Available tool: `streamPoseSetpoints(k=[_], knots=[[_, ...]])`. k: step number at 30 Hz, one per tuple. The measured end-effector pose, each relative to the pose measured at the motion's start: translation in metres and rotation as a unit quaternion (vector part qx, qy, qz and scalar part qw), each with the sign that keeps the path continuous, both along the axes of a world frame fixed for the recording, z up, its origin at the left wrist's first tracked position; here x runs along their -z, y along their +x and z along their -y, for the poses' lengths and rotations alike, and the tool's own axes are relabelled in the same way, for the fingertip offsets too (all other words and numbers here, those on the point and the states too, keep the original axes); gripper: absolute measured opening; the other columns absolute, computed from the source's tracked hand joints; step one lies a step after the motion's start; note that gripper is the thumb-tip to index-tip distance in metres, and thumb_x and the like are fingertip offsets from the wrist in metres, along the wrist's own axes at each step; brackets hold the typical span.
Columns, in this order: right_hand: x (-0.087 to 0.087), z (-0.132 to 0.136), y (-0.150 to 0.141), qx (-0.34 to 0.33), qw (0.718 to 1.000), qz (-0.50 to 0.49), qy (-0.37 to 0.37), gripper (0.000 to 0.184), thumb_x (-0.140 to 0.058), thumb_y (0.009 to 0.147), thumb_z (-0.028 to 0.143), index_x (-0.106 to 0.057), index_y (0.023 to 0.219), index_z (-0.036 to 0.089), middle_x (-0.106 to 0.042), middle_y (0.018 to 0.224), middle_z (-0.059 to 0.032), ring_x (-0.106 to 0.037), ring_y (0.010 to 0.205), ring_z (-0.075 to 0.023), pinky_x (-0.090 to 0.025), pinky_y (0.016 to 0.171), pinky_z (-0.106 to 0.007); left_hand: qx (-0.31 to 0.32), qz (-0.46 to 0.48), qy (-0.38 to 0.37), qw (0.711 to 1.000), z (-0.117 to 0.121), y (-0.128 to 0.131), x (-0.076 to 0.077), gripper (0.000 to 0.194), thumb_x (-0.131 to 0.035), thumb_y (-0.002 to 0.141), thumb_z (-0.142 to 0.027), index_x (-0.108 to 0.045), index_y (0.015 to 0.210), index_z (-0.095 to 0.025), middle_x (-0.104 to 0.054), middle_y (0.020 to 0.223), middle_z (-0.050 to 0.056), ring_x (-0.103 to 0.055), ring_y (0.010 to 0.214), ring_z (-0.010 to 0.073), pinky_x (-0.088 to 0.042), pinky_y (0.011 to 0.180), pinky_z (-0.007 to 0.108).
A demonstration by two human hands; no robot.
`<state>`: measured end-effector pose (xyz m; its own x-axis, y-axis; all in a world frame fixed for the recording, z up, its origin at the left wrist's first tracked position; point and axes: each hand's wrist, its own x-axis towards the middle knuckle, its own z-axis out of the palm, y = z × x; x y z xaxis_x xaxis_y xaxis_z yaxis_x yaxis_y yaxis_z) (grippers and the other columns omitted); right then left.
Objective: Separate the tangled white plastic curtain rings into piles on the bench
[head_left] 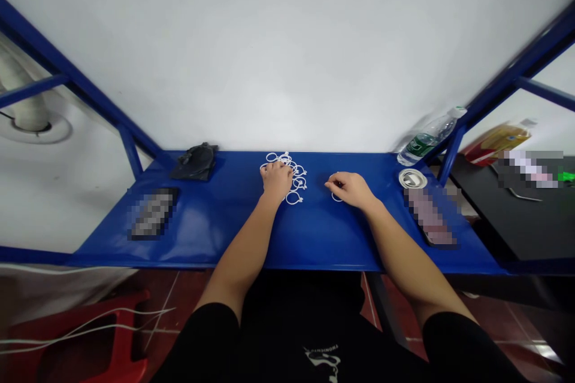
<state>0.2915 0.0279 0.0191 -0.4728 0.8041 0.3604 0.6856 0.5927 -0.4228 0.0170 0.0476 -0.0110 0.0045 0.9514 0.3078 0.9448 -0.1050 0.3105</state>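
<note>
Several thin white rings [294, 197] with small tabs lie in an overlapping pile on the blue tabletop [233, 221]. My left hand [276, 179] rests on the left side of this pile, back upward. Its fingers are bent down among the rings, and what they hold, if anything, is hidden. To the right of the pile, apart from it, my right hand [351, 187] is low over the table with thumb and fingers closed together. A single white ring [336, 198] shows partly beneath those fingers, the rest covered by the hand.
A black plastic bag [196, 161] lies at the back left, with a blurred dark object [153, 213] before it. On the right are a water bottle [424, 142], a white tape roll [412, 179] and a blurred phone-like object [430, 216]. Blue frame posts flank the table; a white wall stands behind.
</note>
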Motion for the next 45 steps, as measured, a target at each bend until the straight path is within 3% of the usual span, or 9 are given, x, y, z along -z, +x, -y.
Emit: streamPoseSetpoints(k=[8, 11, 14, 18, 24, 29, 34, 40, 45], knots=[[-0.002, 0.002, -0.001, -0.003, 1.0, -0.02, 0.017, 0.019, -0.063, 0.1, 0.036, -0.076, 0.097, 0.023, -0.078, 0.087, -0.0039, -0.07, 0.073, -0.0191, -0.048, 0.068, -0.031, 0.038, 0.077, 0.075, 0.994, 0.008, 0.009, -0.018, 0.015, -0.063, 0.102, -0.029, -0.077, 0.1, -0.026, -0.075, 0.128, 0.009, -0.064, 0.119, 0.0311, -0.039, 0.103, 0.05], [-0.002, 0.007, -0.004, -0.002, 0.998, -0.058, 0.031, 0.024, -0.062, 0.101, 0.038, -0.074, 0.116, 0.023, -0.078, 0.091, -0.0043, -0.071, 0.073, -0.0193, -0.051, 0.069, -0.032, 0.11, 0.099, 0.116, 0.982, 0.016, 0.019, -0.023, 0.019, -0.058, 0.106, -0.029, -0.077, 0.105, -0.027, -0.078, 0.126, 0.006, -0.069, 0.113, 0.0272, -0.04, 0.103, 0.048], [-0.002, 0.011, -0.007, 0.0, 0.995, -0.093, 0.026, 0.044, -0.065, 0.1, 0.04, -0.061, 0.141, 0.024, -0.078, 0.094, -0.0029, -0.068, 0.066, -0.0173, -0.052, 0.066, -0.032, 0.196, 0.096, 0.14, 0.966, 0.022, 0.029, -0.022, 0.024, -0.053, 0.108, -0.029, -0.077, 0.108, -0.026, -0.082, 0.112, 0.003, -0.073, 0.101, 0.0235, -0.04, 0.108, 0.047], [0.0, 0.013, -0.01, -0.01, 0.994, -0.109, 0.023, 0.054, -0.064, 0.101, 0.04, -0.052, 0.152, 0.026, -0.078, 0.101, -0.0034, -0.066, 0.064, -0.0159, -0.053, 0.064, -0.031, 0.265, 0.098, 0.15, 0.947, 0.028, 0.04, -0.017, 0.025, -0.052, 0.109, -0.03, -0.076, 0.105, -0.024, -0.082, 0.1, 0.003, -0.073, 0.094, 0.0215, -0.045, 0.105, 0.044], [0.002, 0.011, -0.009, -0.002, 0.994, -0.102, 0.05, 0.043, -0.061, 0.103, 0.042, -0.061, 0.143, 0.025, -0.078, 0.104, -0.0066, -0.068, 0.069, -0.0164, -0.054, 0.066, -0.031, 0.268, 0.131, 0.16, 0.941, 0.03, 0.044, -0.017, 0.016, -0.059, 0.105, -0.027, -0.073, 0.104, -0.022, -0.08, 0.096, 0.004, -0.072, 0.09, 0.0214, -0.052, 0.093, 0.04], [-0.001, 0.011, -0.009, 0.006, 0.995, -0.083, 0.062, 0.037, -0.064, 0.101, 0.05, -0.073, 0.126, 0.025, -0.078, 0.104, -0.0084, -0.069, 0.075, -0.0186, -0.056, 0.071, -0.032, 0.21, 0.16, 0.152, 0.952, 0.031, 0.043, -0.021, 0.014, -0.062, 0.101, -0.026, -0.074, 0.106, -0.022, -0.079, 0.096, 0.006, -0.073, 0.092, 0.0231, -0.052, 0.095, 0.041], [-0.002, 0.012, -0.011, 0.045, 0.99, -0.075, 0.106, 0.035, -0.063, 0.102, 0.046, -0.076, 0.126, 0.024, -0.076, 0.097, -0.0094, -0.07, 0.086, -0.0222, -0.056, 0.074, -0.034, 0.231, 0.157, 0.135, 0.951, 0.031, 0.044, -0.022, 0.015, -0.063, 0.102, -0.028, -0.077, 0.104, -0.024, -0.08, 0.096, 0.006, -0.074, 0.096, 0.0237, -0.053, 0.097, 0.043], [0.002, 0.01, -0.013, -0.047, 0.991, -0.094, 0.085, 0.027, -0.058, 0.105, 0.039, -0.078, 0.117, 0.025, -0.077, 0.099, -0.0095, -0.071, 0.086, -0.0213, -0.058, 0.074, -0.034, 0.225, 0.183, 0.139, 0.947, 0.032, 0.046, -0.014, 0.015, -0.07, 0.101, -0.037, -0.078, 0.105, -0.025, -0.081, 0.098, 0.006, -0.074, 0.095, 0.0231, -0.054, 0.096, 0.042], [0.005, 0.01, -0.016, -0.053, 0.987, -0.115, 0.1, 0.025, -0.058, 0.105, 0.039, -0.078, 0.106, 0.024, -0.077, 0.095, -0.0096, -0.071, 0.082, -0.0205, -0.058, 0.073, -0.034, 0.24, 0.213, 0.147, 0.936, 0.033, 0.047, -0.013, 0.018, -0.07, 0.102, -0.038, -0.079, 0.096, -0.024, -0.082, 0.096, 0.005, -0.075, 0.092, 0.0211, -0.057, 0.09, 0.038]])
